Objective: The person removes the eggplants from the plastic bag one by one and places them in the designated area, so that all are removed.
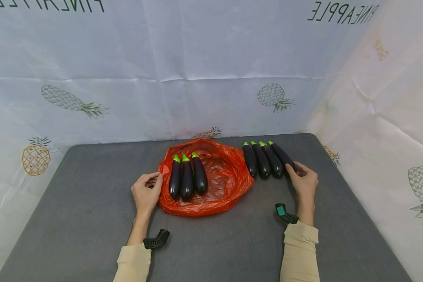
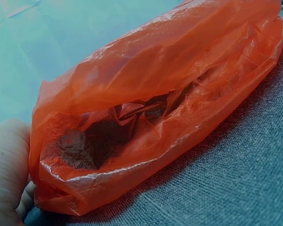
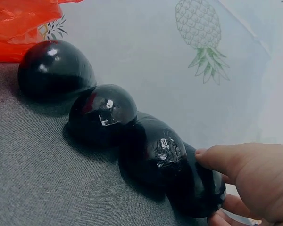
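A red plastic bag lies with its mouth spread wide, and three eggplants with green caps lie side by side in its left half. My left hand pinches the bag's left rim; in the left wrist view the thumb and a finger are at the edge of the crumpled film. To the right of the bag several more eggplants lie in a row. My right hand holds the rounded lower end of the rightmost eggplant, its thumb against the dark skin in the right wrist view.
A grey table carries everything, its far edge close to a white pineapple-print cloth at the back. Similar cloth stands along the right side. The row's leftmost eggplant touches or nearly touches the bag's right rim. Black wrist devices sit on both forearms.
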Action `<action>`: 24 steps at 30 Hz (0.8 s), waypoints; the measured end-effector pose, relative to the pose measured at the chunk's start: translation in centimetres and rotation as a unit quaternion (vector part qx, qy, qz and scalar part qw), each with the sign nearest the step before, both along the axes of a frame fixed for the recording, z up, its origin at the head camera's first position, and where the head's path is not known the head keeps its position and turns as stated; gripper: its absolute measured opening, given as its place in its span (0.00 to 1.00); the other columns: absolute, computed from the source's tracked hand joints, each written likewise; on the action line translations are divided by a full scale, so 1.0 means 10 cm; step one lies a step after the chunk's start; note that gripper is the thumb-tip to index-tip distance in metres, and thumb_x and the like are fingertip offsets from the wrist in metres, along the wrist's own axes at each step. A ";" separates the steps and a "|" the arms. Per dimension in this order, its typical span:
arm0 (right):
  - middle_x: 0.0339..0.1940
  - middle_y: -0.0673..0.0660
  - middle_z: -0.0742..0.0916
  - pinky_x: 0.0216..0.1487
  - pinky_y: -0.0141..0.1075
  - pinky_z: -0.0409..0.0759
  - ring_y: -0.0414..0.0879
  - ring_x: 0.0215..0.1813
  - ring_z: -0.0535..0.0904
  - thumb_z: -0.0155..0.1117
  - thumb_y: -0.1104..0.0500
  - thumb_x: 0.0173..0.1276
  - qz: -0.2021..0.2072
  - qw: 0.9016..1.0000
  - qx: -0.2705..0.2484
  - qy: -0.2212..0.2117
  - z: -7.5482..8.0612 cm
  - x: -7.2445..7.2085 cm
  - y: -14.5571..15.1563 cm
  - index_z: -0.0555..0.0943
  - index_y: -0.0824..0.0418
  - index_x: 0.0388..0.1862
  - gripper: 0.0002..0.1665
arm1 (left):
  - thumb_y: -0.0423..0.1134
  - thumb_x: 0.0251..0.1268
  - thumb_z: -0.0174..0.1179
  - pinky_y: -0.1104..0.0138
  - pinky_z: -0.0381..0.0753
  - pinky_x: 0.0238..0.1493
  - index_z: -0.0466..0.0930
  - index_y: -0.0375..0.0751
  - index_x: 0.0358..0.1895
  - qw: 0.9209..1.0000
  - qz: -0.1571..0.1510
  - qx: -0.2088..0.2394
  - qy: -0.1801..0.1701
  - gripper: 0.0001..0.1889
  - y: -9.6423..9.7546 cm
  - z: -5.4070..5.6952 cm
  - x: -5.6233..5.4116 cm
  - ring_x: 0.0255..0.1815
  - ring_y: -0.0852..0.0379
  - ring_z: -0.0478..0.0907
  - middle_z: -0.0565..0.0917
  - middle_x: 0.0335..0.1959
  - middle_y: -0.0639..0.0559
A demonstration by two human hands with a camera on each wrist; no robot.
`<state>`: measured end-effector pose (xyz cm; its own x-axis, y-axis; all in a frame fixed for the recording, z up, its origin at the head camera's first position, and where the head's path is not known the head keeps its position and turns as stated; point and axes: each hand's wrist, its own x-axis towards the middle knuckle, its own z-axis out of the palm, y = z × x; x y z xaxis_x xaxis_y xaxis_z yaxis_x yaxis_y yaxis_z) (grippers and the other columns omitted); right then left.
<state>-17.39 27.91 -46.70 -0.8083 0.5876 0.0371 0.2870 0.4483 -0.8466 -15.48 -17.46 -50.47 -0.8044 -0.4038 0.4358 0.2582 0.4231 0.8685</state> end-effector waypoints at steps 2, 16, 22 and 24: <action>0.67 0.65 0.83 0.54 0.33 0.72 0.53 0.60 0.79 0.67 0.46 0.71 -0.002 1.000 0.003 0.005 -0.01 -0.01 0.00 0.81 0.61 0.66 0.30 | 0.32 0.63 0.70 0.87 0.73 0.33 0.91 0.33 0.36 1.000 0.002 -0.002 0.001 0.04 0.00 0.00 0.00 0.27 0.76 0.75 0.88 0.29 0.39; 0.66 0.62 0.84 0.58 0.38 0.75 0.56 0.63 0.81 0.67 0.45 0.71 -0.001 1.000 0.000 0.020 0.00 0.00 -0.01 0.81 0.59 0.66 0.30 | 0.28 0.59 0.72 0.87 0.72 0.32 0.91 0.31 0.35 1.000 0.016 -0.002 0.004 0.03 0.01 -0.03 -0.03 0.26 0.76 0.74 0.88 0.29 0.37; 0.62 0.63 0.86 0.42 0.18 0.69 0.54 0.59 0.82 0.68 0.46 0.71 -0.002 0.999 0.007 0.050 0.06 0.01 -0.01 0.83 0.60 0.65 0.29 | 0.30 0.61 0.72 0.87 0.72 0.32 0.91 0.33 0.35 1.000 0.010 0.001 0.005 0.03 0.01 -0.01 -0.01 0.26 0.77 0.74 0.88 0.29 0.38; 0.61 0.64 0.87 0.40 0.16 0.68 0.51 0.56 0.82 0.68 0.46 0.70 -0.006 0.998 0.012 0.058 0.08 0.01 -0.01 0.83 0.60 0.64 0.29 | 0.31 0.61 0.72 0.87 0.73 0.33 0.91 0.33 0.35 1.000 0.009 0.001 0.006 0.04 0.00 0.00 -0.01 0.26 0.77 0.74 0.88 0.29 0.38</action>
<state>-17.29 27.80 -45.90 -0.7909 0.5946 0.1444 0.1921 0.4654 -0.8640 -15.54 -17.42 -50.51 -0.7924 -0.4188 0.4435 0.2605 0.4251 0.8668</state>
